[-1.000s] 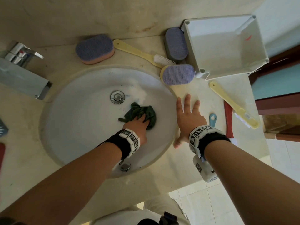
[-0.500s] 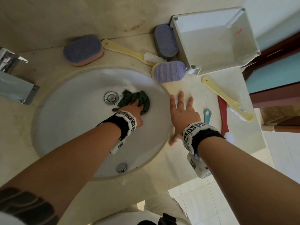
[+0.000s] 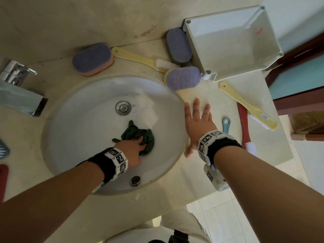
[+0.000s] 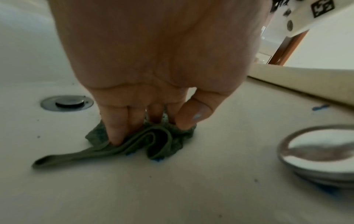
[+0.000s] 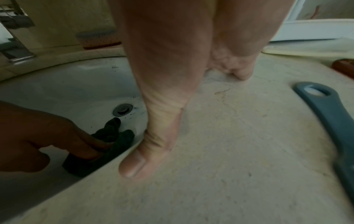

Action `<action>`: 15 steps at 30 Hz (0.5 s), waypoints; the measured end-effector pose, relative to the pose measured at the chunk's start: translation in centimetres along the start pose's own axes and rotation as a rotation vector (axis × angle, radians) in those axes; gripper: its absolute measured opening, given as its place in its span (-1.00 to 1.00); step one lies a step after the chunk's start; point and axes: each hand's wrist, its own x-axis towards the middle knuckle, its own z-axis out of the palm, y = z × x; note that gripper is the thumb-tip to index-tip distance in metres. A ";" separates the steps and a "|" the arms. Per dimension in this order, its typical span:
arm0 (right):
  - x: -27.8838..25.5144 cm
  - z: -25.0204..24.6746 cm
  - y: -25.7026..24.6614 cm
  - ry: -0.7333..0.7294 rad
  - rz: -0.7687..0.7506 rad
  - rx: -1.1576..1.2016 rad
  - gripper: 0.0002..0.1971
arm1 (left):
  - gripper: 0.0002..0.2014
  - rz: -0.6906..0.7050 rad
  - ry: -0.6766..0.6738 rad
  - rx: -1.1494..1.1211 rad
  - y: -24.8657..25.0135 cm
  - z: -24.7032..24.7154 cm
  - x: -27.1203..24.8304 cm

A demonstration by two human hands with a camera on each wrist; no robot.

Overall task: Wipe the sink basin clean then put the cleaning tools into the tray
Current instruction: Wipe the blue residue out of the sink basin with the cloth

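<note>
Green crumpled cloth (image 3: 140, 135) under our left hand (image 3: 131, 151), fingers pressing | right hand (image 3: 198, 127) flat on counter | specks remain in white round basin (image 3: 78, 137) | white plastic tray (image 3: 228, 41) empty

Dark green cloth (image 3: 140, 135); white sink (image 3: 78, 120); white tray (image 3: 228, 41); yellow brushes (image 3: 138, 57).

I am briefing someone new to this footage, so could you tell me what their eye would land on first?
First, the left hand pressing a crumpled dark green cloth onto the floor of the white sink basin, just below the drain. Next, the right hand spread flat on the counter beside the basin, and the empty white tray at the counter's far right corner.
</note>
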 end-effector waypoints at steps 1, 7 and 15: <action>0.0 0.0 0.0 -0.003 -0.001 0.002 0.67 | -0.31 0.007 -0.008 0.013 -0.1 0.0 0.1; 0.2 -0.1 -0.2 0.000 0.004 0.011 0.68 | -0.22 -0.022 0.000 0.049 -1.2 -1.5 1.6; 0.0 -0.1 0.0 0.007 0.006 0.025 0.69 | -0.18 -0.133 0.051 0.043 -2.7 -2.6 1.0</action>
